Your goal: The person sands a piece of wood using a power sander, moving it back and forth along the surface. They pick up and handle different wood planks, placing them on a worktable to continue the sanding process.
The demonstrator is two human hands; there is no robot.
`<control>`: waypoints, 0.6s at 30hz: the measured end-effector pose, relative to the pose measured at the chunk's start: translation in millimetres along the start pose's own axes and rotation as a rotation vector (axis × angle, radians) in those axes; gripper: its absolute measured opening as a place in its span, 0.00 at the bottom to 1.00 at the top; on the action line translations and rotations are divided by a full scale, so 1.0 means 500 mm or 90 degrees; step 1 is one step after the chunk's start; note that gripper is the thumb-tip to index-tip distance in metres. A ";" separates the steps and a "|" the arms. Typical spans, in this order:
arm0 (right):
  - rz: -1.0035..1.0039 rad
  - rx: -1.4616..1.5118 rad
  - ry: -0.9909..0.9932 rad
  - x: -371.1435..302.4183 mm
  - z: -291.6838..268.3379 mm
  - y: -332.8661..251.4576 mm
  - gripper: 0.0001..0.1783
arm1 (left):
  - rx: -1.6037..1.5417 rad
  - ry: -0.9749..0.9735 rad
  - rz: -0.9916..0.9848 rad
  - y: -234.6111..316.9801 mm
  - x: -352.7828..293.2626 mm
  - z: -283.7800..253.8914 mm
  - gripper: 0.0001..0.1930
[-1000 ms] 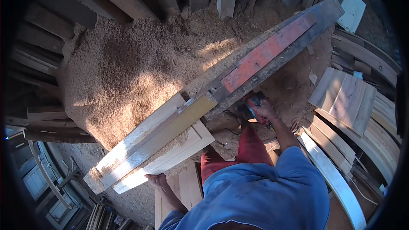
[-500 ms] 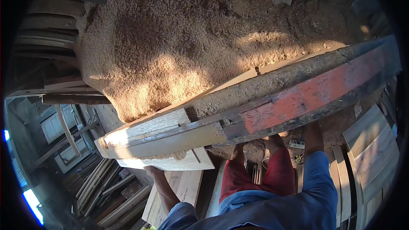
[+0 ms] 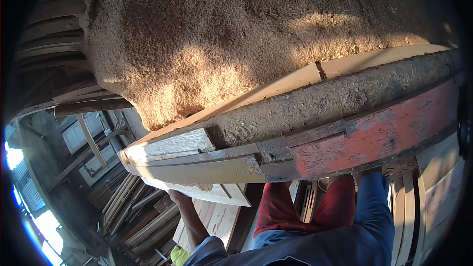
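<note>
My left hand (image 3: 178, 197) is at the lower edge of a white wooden panel (image 3: 197, 188), its fingers partly hidden as they grip it. The panel sits against the near side of a long barrier of stacked boards. Along this barrier run a dusty beam (image 3: 295, 103), a white weathered board (image 3: 172, 145), a tan strip (image 3: 212, 170) and a board with peeling red paint (image 3: 379, 135). My right arm (image 3: 374, 199) reaches under the near edge of the red board, which covers the hand.
A large heap of wood shavings (image 3: 207, 44) lies beyond the barrier. Stacked planks (image 3: 49, 34) line the far left. Loose timber strips (image 3: 123, 194) lie at the lower left, near pale panels (image 3: 84, 133). More planks (image 3: 438, 187) stand at the right.
The view has shifted, and the barrier looks larger and nearer. My right forearm is now mostly covered by the red board. The left hand keeps its place on the white panel.
</note>
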State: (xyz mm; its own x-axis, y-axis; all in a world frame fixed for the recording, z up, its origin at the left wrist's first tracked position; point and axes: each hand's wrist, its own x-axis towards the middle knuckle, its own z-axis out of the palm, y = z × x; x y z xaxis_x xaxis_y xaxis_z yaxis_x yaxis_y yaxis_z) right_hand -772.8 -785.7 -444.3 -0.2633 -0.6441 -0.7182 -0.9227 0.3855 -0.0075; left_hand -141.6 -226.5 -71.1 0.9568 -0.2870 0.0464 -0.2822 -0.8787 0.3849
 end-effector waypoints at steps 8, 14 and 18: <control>-0.159 -0.050 -0.010 -0.165 -0.049 -0.077 0.24 | 0.285 0.061 0.398 -0.022 0.040 0.030 0.27; -0.376 -0.070 -0.136 -0.478 -0.081 -0.232 0.23 | -0.648 0.340 -0.672 0.053 0.033 0.116 0.30; -0.584 -0.201 -0.341 -0.744 -0.173 -0.391 0.16 | -0.531 0.238 -0.742 0.186 0.069 0.041 0.35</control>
State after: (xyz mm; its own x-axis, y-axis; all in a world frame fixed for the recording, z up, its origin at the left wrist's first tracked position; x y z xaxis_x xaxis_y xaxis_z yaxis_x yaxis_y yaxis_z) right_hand -518.6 -678.4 -115.5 0.6420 -0.2008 -0.7399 -0.7560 -0.3263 -0.5674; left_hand -136.3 -325.6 -52.6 0.6091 0.6364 -0.4733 0.6358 -0.0351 0.7710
